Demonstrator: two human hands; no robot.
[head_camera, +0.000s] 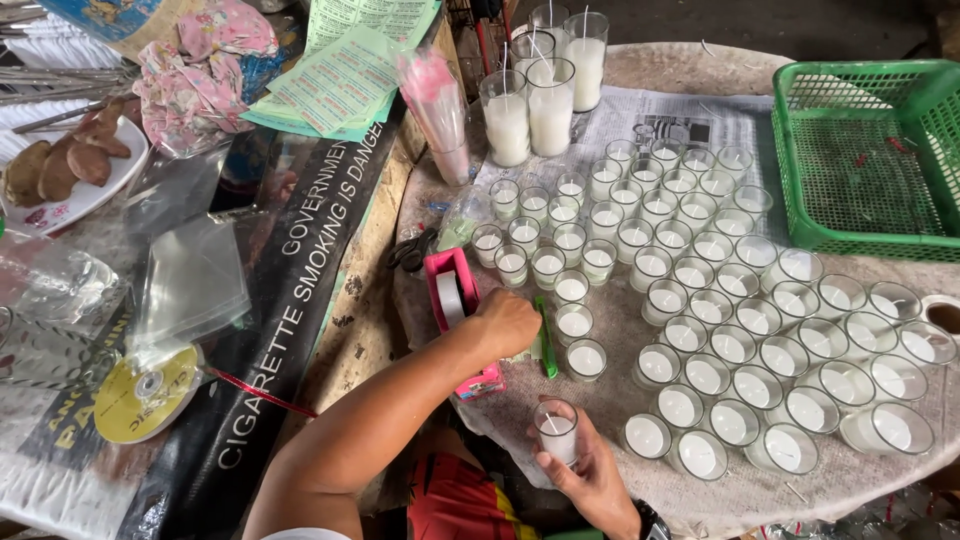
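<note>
The right hand (590, 470) is curling its fingers around 1 small glass candle (557, 430), holding it upright just above the table edge, with white wax and a wick showing inside. The left hand (505, 322) is resting closed as a loose fist against the pink tape dispenser (455, 300), touching it beside 1 green pen (546, 338); whether it is gripping anything I cannot tell. On the cloth-covered round table (640, 70) roughly 55 more small glasses (705, 305) are sitting in close rows, each filled with white wax; an exact count is hard where they crowd together. Behind them 5 tall glasses (550, 105) are standing, also holding white wax and long wicks. 1 green plastic basket (865, 150) is lying at the right, holding only a few red scraps. At the far left 1 white plate (100, 185) is carrying brown pieces of food, and 1 yellow ribbon spool (150, 395) is lying near clear plastic bags (190, 280).
</note>
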